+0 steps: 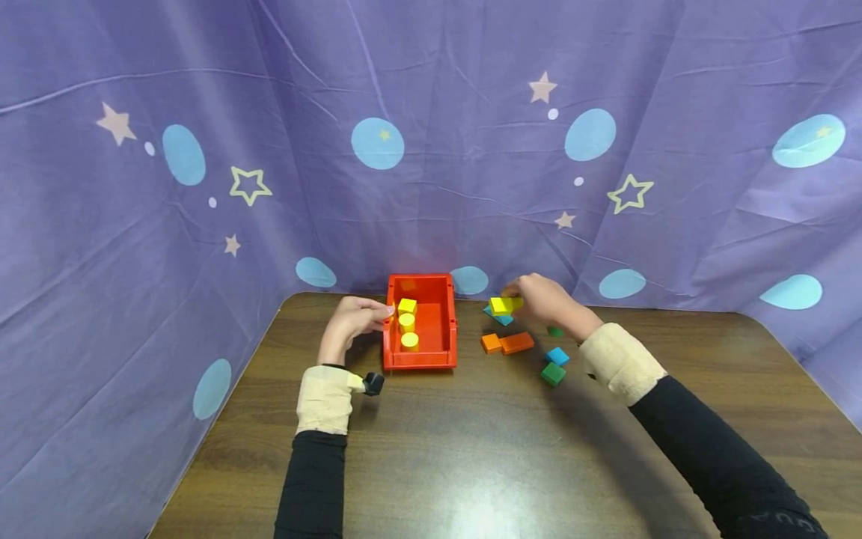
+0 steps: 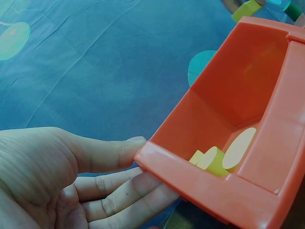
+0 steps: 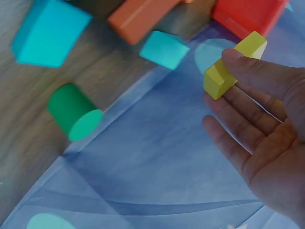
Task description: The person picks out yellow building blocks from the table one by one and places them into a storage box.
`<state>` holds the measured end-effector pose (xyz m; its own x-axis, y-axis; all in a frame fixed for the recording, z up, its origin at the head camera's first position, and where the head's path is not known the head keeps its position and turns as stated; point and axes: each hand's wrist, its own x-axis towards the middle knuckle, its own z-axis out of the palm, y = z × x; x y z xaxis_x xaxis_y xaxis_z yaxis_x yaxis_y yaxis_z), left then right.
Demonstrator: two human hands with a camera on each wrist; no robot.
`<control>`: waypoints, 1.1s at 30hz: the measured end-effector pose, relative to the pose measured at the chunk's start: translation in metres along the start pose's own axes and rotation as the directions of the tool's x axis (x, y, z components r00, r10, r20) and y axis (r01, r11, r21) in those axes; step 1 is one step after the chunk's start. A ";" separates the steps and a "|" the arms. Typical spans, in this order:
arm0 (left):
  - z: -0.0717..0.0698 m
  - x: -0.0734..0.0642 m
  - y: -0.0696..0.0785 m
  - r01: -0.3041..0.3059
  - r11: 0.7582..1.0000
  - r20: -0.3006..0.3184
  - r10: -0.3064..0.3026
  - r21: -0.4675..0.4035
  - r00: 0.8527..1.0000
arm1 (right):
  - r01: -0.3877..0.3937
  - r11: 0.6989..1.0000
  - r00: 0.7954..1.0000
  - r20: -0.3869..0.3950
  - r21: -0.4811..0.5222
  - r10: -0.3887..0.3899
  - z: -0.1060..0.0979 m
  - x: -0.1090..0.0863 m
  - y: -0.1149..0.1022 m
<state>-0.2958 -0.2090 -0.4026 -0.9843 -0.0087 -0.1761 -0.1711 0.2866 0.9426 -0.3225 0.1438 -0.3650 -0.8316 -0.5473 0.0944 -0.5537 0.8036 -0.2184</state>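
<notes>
My left hand (image 1: pixel 353 322) grips the left rim of a red plastic bin (image 1: pixel 436 322), its thumb above and the other fingers below in the left wrist view. Inside the bin, a yellow cube (image 1: pixel 407 306) and two yellow cylinders (image 1: pixel 409 342) sit in a row along the left side. To the right of the bin, my right hand (image 1: pixel 542 298) pinches a long yellow block (image 3: pixel 218 82) between thumb and fingers. It is held above a blue block (image 1: pixel 503 320), which it partly hides in the head view.
Two orange blocks (image 1: pixel 517 343) lie end to end right of the bin. Nearer my right wrist are another blue block (image 1: pixel 557 355) and a green block (image 1: pixel 554 374). A green cylinder (image 3: pixel 78 112) stands near the table's back edge. A purple curtain (image 1: pixel 431 150) hangs behind the table.
</notes>
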 end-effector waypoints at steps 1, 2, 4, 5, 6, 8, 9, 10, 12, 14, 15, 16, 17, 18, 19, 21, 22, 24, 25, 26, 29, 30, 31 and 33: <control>0.000 0.000 0.000 -0.001 1.000 -0.002 0.001 0.002 1.000 | -0.004 1.000 1.000 -0.004 0.010 0.004 -0.001 0.001 -0.002; 0.000 0.000 0.000 0.000 1.000 -0.002 0.000 0.005 1.000 | -0.008 1.000 1.000 -0.008 0.017 0.008 -0.003 0.002 -0.005; 0.000 0.000 0.000 0.001 1.000 -0.001 -0.001 0.009 1.000 | -0.008 0.999 1.000 -0.017 0.031 0.009 -0.005 0.004 -0.009; 0.000 0.000 0.000 0.002 1.000 -0.001 -0.002 0.008 1.000 | -0.006 0.999 1.000 -0.020 0.038 0.007 -0.006 0.005 -0.011; 0.000 0.000 0.000 0.003 1.000 0.000 -0.003 0.006 1.000 | -0.006 0.999 1.000 -0.022 0.041 0.007 -0.007 0.006 -0.014; 0.000 0.001 0.000 0.004 1.000 -0.001 -0.004 0.010 1.000 | -0.002 0.999 1.000 -0.027 0.048 0.003 -0.009 0.008 -0.018; 0.000 0.002 0.000 0.006 1.000 -0.002 -0.006 0.009 1.000 | 0.003 0.999 1.000 -0.030 0.053 -0.001 -0.010 0.009 -0.021; 0.000 0.002 0.000 0.009 1.000 -0.002 -0.009 0.007 1.000 | 0.006 0.998 0.999 -0.032 0.060 -0.004 -0.011 0.010 -0.023; 0.000 0.003 0.000 0.016 1.000 -0.002 -0.016 0.002 1.000 | 0.011 0.997 0.999 -0.038 0.071 -0.008 -0.013 0.013 -0.028; 0.000 0.003 -0.001 0.021 1.000 0.000 -0.021 -0.001 1.000 | 0.017 0.997 0.999 -0.043 0.076 -0.014 -0.015 0.016 -0.033; 0.000 0.004 -0.001 0.022 1.000 0.002 -0.022 -0.004 1.000 | 0.018 0.997 0.999 -0.044 0.079 -0.014 -0.016 0.017 -0.035; 0.000 0.004 -0.001 0.022 1.000 0.002 -0.022 -0.004 1.000 | 0.019 0.997 0.999 -0.046 0.080 -0.015 -0.017 0.019 -0.038; 0.000 0.004 -0.001 0.021 1.000 0.003 -0.021 -0.001 1.000 | 0.021 0.997 0.999 -0.047 0.078 -0.017 -0.019 0.021 -0.040; 0.000 0.004 -0.002 0.020 1.000 0.002 -0.020 -0.001 1.000 | 0.026 0.997 0.999 -0.050 0.076 -0.022 -0.020 0.023 -0.043; 0.000 0.004 -0.002 0.018 1.000 0.002 -0.018 0.002 1.000 | 0.032 0.997 0.998 -0.052 0.070 -0.029 -0.021 0.025 -0.046; 0.000 0.003 -0.002 0.016 1.000 0.002 -0.016 0.010 1.000 | 0.042 0.997 0.998 -0.055 0.064 -0.038 -0.024 0.030 -0.052; -0.001 0.003 -0.002 0.015 1.000 0.001 -0.015 0.013 1.000 | 0.045 0.997 0.998 -0.057 0.064 -0.042 -0.026 0.032 -0.055; -0.001 0.002 -0.002 0.015 1.000 0.000 -0.015 0.017 1.000 | 0.055 0.996 0.997 -0.057 0.065 -0.051 -0.028 0.037 -0.062; -0.002 0.002 -0.002 0.015 1.000 0.001 -0.015 0.020 1.000 | 0.056 0.996 0.997 -0.055 0.067 -0.053 -0.030 0.039 -0.066; -0.002 0.002 -0.002 0.014 1.000 0.002 -0.014 0.018 1.000 | 0.055 0.996 0.997 -0.052 0.076 -0.051 -0.031 0.041 -0.070; -0.002 0.002 -0.002 0.014 1.000 0.003 -0.014 0.016 1.000 | 0.054 0.993 0.998 -0.041 0.103 -0.050 -0.034 0.046 -0.080; -0.002 0.002 -0.002 0.013 1.000 0.004 -0.013 0.017 1.000 | 0.053 0.992 0.998 -0.036 0.112 -0.049 -0.034 0.048 -0.082; -0.002 0.002 -0.002 0.013 1.000 0.004 -0.013 0.020 1.000 | 0.050 0.991 0.998 -0.032 0.122 -0.046 -0.034 0.050 -0.085; -0.002 0.002 -0.002 0.013 1.000 0.005 -0.013 0.027 1.000 | 0.043 0.989 0.999 -0.022 0.139 -0.040 -0.034 0.054 -0.090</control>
<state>-0.2979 -0.2118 -0.4043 -0.9818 -0.0078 -0.1899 -0.1828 0.3126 0.9321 -0.3192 0.0499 -0.3069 -0.8095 -0.5738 0.1242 -0.5772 0.7392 -0.3471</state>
